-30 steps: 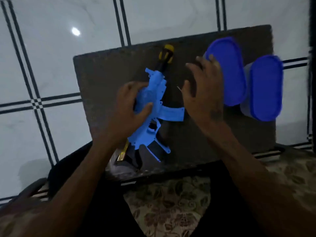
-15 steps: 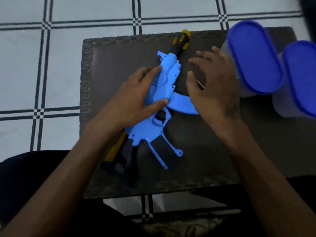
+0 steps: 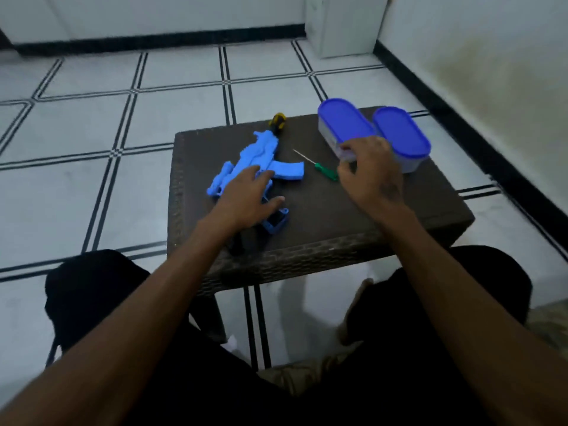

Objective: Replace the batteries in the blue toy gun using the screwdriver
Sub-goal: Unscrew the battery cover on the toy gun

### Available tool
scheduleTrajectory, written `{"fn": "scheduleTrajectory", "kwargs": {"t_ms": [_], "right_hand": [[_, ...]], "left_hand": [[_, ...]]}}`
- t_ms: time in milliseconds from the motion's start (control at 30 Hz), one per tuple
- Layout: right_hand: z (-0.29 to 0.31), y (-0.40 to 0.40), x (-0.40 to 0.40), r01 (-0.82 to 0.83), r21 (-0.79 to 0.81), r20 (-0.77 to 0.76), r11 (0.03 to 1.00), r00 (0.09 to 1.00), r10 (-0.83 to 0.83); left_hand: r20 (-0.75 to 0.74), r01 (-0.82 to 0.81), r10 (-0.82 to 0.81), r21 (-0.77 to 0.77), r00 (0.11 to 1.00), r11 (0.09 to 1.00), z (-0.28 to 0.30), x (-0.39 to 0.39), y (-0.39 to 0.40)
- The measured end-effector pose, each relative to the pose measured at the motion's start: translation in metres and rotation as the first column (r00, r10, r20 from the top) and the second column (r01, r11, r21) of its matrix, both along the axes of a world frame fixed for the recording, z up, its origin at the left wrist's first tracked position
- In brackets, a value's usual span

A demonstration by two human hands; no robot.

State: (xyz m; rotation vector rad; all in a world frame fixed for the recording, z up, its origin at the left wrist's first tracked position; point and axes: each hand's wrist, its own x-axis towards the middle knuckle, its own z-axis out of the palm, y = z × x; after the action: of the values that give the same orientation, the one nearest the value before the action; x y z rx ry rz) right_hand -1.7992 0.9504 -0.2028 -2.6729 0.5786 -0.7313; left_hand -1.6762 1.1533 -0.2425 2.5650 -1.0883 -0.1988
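Blue toy gun (image 3: 246,167) lies flat toward the left edge of the wicker table (image 3: 353,216), muzzle at the far edge. My left hand (image 3: 246,199) rests on it, fingers straight, gripping nothing. Green-handled screwdriver (image 3: 316,165) lies mid-table, just beside my right hand (image 3: 370,173), whose fingers are loosely curled and hold nothing. Judgement: next is the pickup; I should pinch the handle, not the thin shaft, and keep the gun pinned. Two blue-lidded tubs (image 3: 373,133) stand touching at the far right corner, lids on; contents not discernible.
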Motion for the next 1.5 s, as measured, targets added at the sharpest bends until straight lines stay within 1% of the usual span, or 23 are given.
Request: {"fn": "scheduleTrajectory", "kwargs": {"t_ms": [133,267,400,500,567,600,667,700,767,867,967,1033,1100,1133,1200,1233,1267,1300,1333,1400,1433,1467,1500], "right_hand": [[-0.003,-0.034,-0.013,0.143,-0.019,-0.067,0.989,0.987,-0.144],[-0.018,-0.069,-0.023,0.291,0.004,-0.224,0.957,0.933,-0.282],[-0.031,-0.095,-0.014,0.347,0.083,-0.377,0.934,0.879,-0.293],[-0.038,-0.110,-0.003,0.363,0.110,-0.404,0.925,0.867,-0.293],[-0.040,-0.120,0.005,0.359,0.131,-0.386,0.924,0.877,-0.286],[-0.040,-0.123,0.009,0.351,0.145,-0.371,0.925,0.886,-0.278],[-0.041,-0.134,0.019,0.324,0.164,-0.352,0.932,0.902,-0.252],[-0.041,-0.141,0.026,0.308,0.169,-0.353,0.936,0.906,-0.234],[-0.039,-0.150,0.036,0.279,0.176,-0.373,0.944,0.906,-0.198],[-0.037,-0.161,0.054,0.237,0.189,-0.365,0.953,0.918,-0.156],[-0.032,-0.169,0.069,0.216,0.230,-0.340,0.949,0.931,-0.130],[-0.029,-0.171,0.073,0.215,0.245,-0.351,0.945,0.928,-0.120],[-0.025,-0.170,0.074,0.232,0.217,-0.344,0.948,0.927,-0.148],[-0.023,-0.166,0.074,0.233,0.178,-0.292,0.956,0.940,-0.175],[-0.021,-0.156,0.076,0.196,0.113,-0.095,0.974,0.978,-0.186],[-0.019,-0.149,0.077,0.152,0.112,-0.006,0.982,0.988,-0.153],[-0.017,-0.140,0.080,0.101,0.130,0.038,0.986,0.994,-0.107],[-0.017,-0.131,0.085,0.056,0.154,0.020,0.986,0.998,-0.059],[-0.018,-0.123,0.089,0.023,0.164,-0.057,0.986,0.998,-0.014],[-0.023,-0.111,0.097,0.015,0.093,-0.317,0.996,0.948,0.016],[-0.028,-0.106,0.099,0.018,0.040,-0.397,0.999,0.918,-0.001],[-0.032,-0.102,0.098,0.027,0.002,-0.417,1.000,0.908,-0.023],[-0.036,-0.099,0.095,0.039,-0.015,-0.395,0.999,0.918,-0.042]], "left_hand": [[0.024,-0.014,0.014,-0.022,1.000,1.000,0.011,-0.013,-0.002],[-0.003,-0.053,0.053,-0.009,0.999,0.999,0.010,-0.007,0.001],[-0.012,-0.146,0.146,0.000,0.989,0.989,0.003,0.007,-0.009],[0.055,-0.244,0.242,0.040,0.969,0.969,-0.006,0.025,-0.012],[0.059,-0.312,0.309,0.071,0.949,0.947,-0.011,0.042,-0.011],[0.025,-0.334,0.333,0.080,0.943,0.939,-0.013,0.048,-0.010],[-0.059,-0.334,0.339,0.092,0.939,0.938,-0.017,0.059,-0.010],[-0.074,-0.319,0.325,0.087,0.943,0.944,-0.020,0.064,-0.011],[-0.039,-0.284,0.288,0.080,0.957,0.955,-0.025,0.065,-0.012],[0.035,-0.273,0.271,0.124,0.962,0.954,-0.031,0.067,-0.014],[0.017,-0.285,0.285,0.107,0.958,0.952,-0.033,0.071,-0.013],[-0.007,-0.300,0.302,0.083,0.953,0.950,-0.032,0.073,-0.013],[-0.026,-0.310,0.312,0.048,0.950,0.950,-0.032,0.072,-0.013],[-0.032,-0.316,0.317,0.033,0.948,0.948,-0.032,0.072,-0.012],[-0.033,-0.326,0.327,0.013,0.945,0.945,-0.033,0.071,-0.010],[-0.030,-0.331,0.331,0.004,0.943,0.944,-0.034,0.070,-0.010],[-0.027,-0.333,0.333,-0.006,0.943,0.943,-0.035,0.070,-0.009],[-0.024,-0.333,0.332,-0.012,0.943,0.943,-0.036,0.070,-0.009],[-0.021,-0.332,0.332,-0.017,0.943,0.943,-0.036,0.070,-0.009],[-0.009,-0.334,0.334,-0.024,0.942,0.942,-0.036,0.068,-0.008],[-0.003,-0.336,0.336,-0.025,0.942,0.941,-0.036,0.068,-0.008],[-0.003,-0.338,0.338,-0.026,0.941,0.941,-0.035,0.068,-0.007],[-0.010,-0.339,0.339,-0.028,0.941,0.940,-0.035,0.067,-0.007]]}}
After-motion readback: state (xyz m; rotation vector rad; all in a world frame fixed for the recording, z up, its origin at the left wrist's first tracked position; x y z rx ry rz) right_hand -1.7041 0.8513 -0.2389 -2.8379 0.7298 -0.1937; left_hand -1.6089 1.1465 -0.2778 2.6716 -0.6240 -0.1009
